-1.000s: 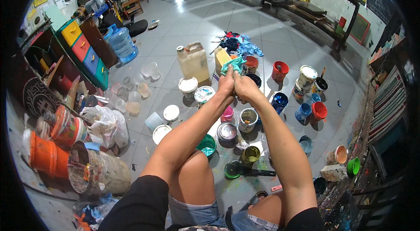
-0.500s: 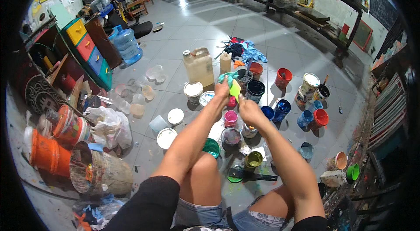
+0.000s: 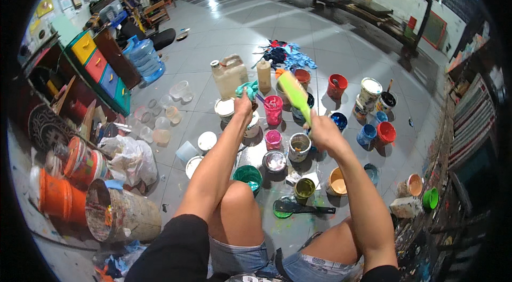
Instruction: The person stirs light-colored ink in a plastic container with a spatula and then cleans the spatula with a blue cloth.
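Note:
My left hand [image 3: 243, 109] is closed round a bunched teal rag [image 3: 247, 90], above the white paint tubs. In my right hand [image 3: 325, 131] is the handle of a lime-green spatula [image 3: 294, 92], its broad flat head tilted up and to the left, apart from the rag. Between the hands stands a pink paint pot [image 3: 273, 110] with a purple handle leaning in it. A smaller pink pot [image 3: 273, 139] is nearer me, beside a light tub of murky paint [image 3: 300, 147]. Dark blue pots are partly hidden behind the spatula and my right hand.
A cloudy jug [image 3: 229, 76] and a bottle [image 3: 264, 76] stand beyond my hands, with a cloth pile [image 3: 290, 57] farther off. Red pots [image 3: 386, 133] are at right. A green pot [image 3: 248, 176] sits by my knee. A black-handled tool [image 3: 306, 208] lies on the floor.
My hands have moved apart. The left went left with the rag; the right went right with the spatula, which has come away from the rag and now shows its whole head.

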`<state>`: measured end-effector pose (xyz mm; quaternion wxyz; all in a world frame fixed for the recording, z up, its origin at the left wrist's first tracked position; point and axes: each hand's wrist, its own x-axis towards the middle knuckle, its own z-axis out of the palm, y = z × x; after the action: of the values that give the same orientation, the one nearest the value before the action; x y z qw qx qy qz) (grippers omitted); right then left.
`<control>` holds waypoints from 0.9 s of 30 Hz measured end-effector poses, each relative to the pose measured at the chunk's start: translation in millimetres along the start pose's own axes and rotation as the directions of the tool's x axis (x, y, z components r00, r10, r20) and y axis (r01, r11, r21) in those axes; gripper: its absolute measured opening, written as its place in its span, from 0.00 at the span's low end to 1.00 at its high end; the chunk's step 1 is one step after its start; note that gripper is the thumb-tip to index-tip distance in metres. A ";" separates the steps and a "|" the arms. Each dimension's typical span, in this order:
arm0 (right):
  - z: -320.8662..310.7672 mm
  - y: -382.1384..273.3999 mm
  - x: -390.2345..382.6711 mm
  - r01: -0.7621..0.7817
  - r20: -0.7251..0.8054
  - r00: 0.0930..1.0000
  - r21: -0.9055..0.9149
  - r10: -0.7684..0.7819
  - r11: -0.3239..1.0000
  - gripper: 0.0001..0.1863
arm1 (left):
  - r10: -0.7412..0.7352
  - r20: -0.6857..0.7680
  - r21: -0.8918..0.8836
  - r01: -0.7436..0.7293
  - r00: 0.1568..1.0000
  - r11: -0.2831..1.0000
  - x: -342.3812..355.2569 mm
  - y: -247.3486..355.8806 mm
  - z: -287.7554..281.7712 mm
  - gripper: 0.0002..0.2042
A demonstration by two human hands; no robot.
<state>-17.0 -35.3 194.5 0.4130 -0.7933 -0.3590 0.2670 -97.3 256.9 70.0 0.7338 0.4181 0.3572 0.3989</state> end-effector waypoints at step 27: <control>23.2 19.2 26.7 0.091 -0.240 0.963 -0.145 -0.124 0.985 0.19 | -0.165 0.370 0.023 0.168 0.914 0.985 -134.5 -12.4 109.9 0.10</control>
<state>-11.0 -11.1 162.8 0.4150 -0.8253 -0.3642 0.1185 -56.9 97.7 127.9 0.8212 0.4505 0.2449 0.2506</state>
